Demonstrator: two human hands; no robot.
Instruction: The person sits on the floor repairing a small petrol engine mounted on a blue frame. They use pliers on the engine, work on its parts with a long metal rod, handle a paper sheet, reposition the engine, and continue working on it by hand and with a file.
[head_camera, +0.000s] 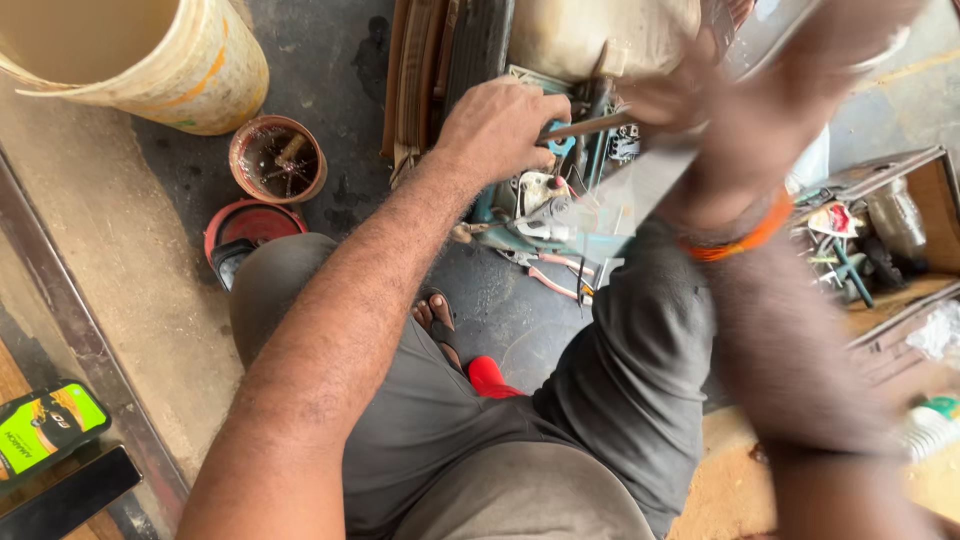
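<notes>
Left hand (497, 128) clamped on rod (590, 126); right hand (700, 100) blurred, can't tell grip. I'd keep rod steady on motor (535, 215).

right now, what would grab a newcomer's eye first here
The blurred right hand sweeping across the upper right, an orange band on its wrist, stands out most. At top centre the left hand grips a thin rod over a teal machine with exposed parts. A big cream bucket fills the top left corner.

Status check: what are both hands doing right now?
Left hand gripping a rod against the motor. Right hand blurred, grip unclear. Pliers on floor below.
</notes>
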